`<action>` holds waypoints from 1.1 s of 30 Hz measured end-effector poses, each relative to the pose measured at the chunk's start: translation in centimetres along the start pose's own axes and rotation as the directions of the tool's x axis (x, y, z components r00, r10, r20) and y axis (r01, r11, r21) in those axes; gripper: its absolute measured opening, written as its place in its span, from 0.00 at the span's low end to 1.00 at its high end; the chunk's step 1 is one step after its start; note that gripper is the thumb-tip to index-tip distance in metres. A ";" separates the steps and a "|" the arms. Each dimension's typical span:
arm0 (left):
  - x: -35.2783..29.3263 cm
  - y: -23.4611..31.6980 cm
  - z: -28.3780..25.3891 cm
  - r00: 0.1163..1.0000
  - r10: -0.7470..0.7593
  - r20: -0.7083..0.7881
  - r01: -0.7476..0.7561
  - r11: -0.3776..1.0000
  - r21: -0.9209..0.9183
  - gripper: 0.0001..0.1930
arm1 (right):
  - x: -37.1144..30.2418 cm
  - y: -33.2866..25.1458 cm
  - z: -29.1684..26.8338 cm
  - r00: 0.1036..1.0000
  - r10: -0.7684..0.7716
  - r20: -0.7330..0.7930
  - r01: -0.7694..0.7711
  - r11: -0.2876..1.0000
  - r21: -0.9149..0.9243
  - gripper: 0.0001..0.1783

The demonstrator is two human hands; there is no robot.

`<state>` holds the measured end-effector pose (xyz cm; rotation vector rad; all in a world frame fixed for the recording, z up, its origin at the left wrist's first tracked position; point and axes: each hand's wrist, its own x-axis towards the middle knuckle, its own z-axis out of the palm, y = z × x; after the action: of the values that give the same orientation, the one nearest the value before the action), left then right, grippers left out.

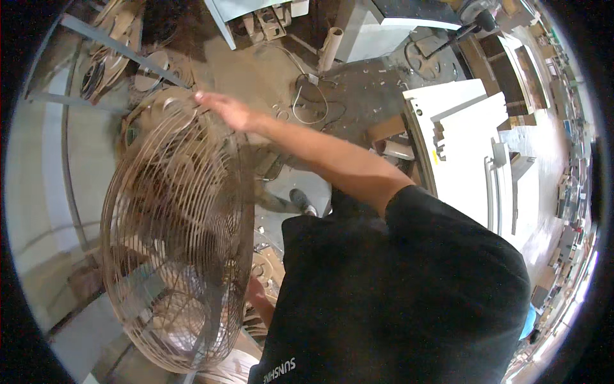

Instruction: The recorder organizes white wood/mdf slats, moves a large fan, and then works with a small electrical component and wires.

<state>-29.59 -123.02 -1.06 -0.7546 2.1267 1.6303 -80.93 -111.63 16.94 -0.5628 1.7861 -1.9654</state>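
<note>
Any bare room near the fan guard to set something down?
Probably the dusty tan floor patch, in frame above the right hand and left of the looped white cord. Grey floor farther right is littered with scraps. Crowded: upper left, curved parts beyond the wire fan guard.

The floor is dark grey, dusty and littered with small scraps; a white cable lies looped across it. A pale wall stands on the left, with a blue-grey metal bar before it. At the top, a white cabinet stands near an upright brown tube. Large white panels occupy the right, backed by glossy pale flooring. Cluttered goods line the far side, and bright light enters lower right.
</note>
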 end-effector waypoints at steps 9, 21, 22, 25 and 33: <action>7.7 8.7 8.4 0.999 -0.028 0.020 0.020 0.948 0.319 0.15 | 1.0 9.0 -9.2 0.994 0.020 -0.110 -0.020 1.000 0.007 0.39; 38.1 16.7 16.4 0.981 -0.154 0.114 0.156 0.988 -0.001 0.11 | -20.5 24.7 -38.1 0.483 0.534 -0.694 -0.672 0.734 0.098 0.30; 41.1 17.9 17.6 0.979 -0.155 0.132 0.152 0.988 0.028 0.11 | -22.0 24.8 -38.4 0.481 0.497 -0.723 -0.643 0.760 0.095 0.29; 50.3 18.1 23.7 0.954 -0.167 0.248 0.166 0.986 0.023 0.09 | -26.2 26.2 -37.9 0.359 0.528 -0.770 -0.628 0.747 0.220 0.29; 85.1 6.5 32.4 0.826 -0.093 0.556 -0.421 0.554 0.718 0.21 | -28.1 37.2 -32.2 0.392 0.567 -0.725 -0.364 0.819 0.444 0.21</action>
<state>-102.47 -107.32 -53.79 0.2331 2.1801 0.5659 -74.23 -72.48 -23.39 1.1046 1.8231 -2.0531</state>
